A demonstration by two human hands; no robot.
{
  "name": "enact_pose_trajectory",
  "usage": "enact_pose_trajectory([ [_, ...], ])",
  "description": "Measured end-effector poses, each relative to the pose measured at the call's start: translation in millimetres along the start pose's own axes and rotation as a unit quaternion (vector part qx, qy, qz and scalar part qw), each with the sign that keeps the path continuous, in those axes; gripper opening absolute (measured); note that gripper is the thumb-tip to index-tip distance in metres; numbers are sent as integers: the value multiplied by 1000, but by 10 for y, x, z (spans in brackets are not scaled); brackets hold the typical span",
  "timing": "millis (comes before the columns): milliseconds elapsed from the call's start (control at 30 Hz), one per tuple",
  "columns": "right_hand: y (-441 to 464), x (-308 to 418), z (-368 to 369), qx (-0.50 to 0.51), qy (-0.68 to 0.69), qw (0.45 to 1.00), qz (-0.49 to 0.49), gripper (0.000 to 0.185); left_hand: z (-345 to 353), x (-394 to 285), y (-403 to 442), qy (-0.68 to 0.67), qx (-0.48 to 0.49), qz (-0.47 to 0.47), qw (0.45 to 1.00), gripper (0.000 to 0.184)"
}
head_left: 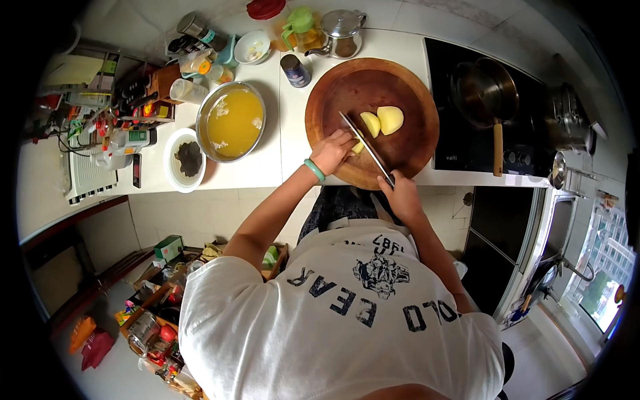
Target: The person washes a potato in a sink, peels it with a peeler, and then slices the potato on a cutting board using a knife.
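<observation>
On a round wooden cutting board (413,143) lie pale yellow potato pieces (390,120), two larger ones beyond the blade. My right hand (400,193) is closed round the handle of a knife (365,141), whose blade points up and to the left across the board. Left of the blade, my left hand (333,152), with a green bangle on its wrist, has its fingers bent and pressed on a small potato piece (358,147) at the board's lower left. The fingertips are close beside the blade and partly hide that piece.
Left of the board are a metal bowl of yellow liquid (235,122) and a white bowl with something dark (175,180). A dark-lidded jar (295,71) and a metal kettle (343,33) stand behind. A pan (487,90) sits on the black stove at right.
</observation>
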State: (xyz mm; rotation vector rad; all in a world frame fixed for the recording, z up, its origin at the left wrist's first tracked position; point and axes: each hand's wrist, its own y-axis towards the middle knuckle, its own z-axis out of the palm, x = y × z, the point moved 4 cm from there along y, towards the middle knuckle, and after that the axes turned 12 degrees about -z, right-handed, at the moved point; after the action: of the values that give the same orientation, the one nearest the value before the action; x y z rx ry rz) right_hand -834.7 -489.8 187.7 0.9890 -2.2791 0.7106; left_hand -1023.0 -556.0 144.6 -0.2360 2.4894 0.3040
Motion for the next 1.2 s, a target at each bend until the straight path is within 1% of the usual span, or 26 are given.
enact_pose_trajectory([
  [67, -5, 36, -7, 10, -8, 1000, 12, 40, 21, 26, 11, 24, 37, 4, 999, 30],
  [100, -9, 42, 6, 24, -20, 999, 20, 42, 12, 12, 25, 58, 43, 15, 997, 30],
  [133, -19, 40, 22, 24, -17, 999, 22, 42, 27, 30, 16, 58, 47, 16, 997, 30],
  [200, -30, 37, 52, 22, -45, 999, 14, 44, 59, 61, 5, 101, 40, 46, 993, 30],
  [333, -48, 7, 128, 16, -41, 999, 27, 43, 67, 76, 41, 102, 51, 58, 992, 29],
  [400, -42, -3, 152, 16, -31, 998, 46, 40, 74, 70, 77, 115, 90, 58, 988, 28],
  [433, -31, -15, 162, 17, -29, 998, 48, 40, 73, 61, 83, 115, 93, 58, 987, 28],
  [500, 13, -53, 180, 15, 10, 999, 45, 36, 60, 48, 90, 107, 74, 48, 990, 25],
  [600, 139, -150, 225, 19, 40, 999, 26, 33, 72, 49, 87, 122, 74, 52, 988, 24],
  [633, 172, -147, 229, 4, 36, 999, 26, 33, 74, 47, 87, 122, 75, 54, 988, 24],
  [767, 192, -155, 173, -9, 53, 998, 35, 33, 96, 34, 68, 135, 66, 67, 986, 29],
  [867, 133, -145, 163, -1, 48, 999, 24, 34, 84, 62, 68, 130, 60, 69, 987, 32],
  [967, 40, -63, 93, 26, 55, 997, 41, 34, 102, 89, 45, 127, 57, 75, 987, 33],
  [1033, 23, -34, 78, 40, 28, 997, 54, 36, 112, 89, 54, 130, 55, 80, 987, 33],
  [1200, 44, -54, 91, 58, 37, 996, 57, 37, 81, 72, 60, 114, 76, 59, 989, 33],
])
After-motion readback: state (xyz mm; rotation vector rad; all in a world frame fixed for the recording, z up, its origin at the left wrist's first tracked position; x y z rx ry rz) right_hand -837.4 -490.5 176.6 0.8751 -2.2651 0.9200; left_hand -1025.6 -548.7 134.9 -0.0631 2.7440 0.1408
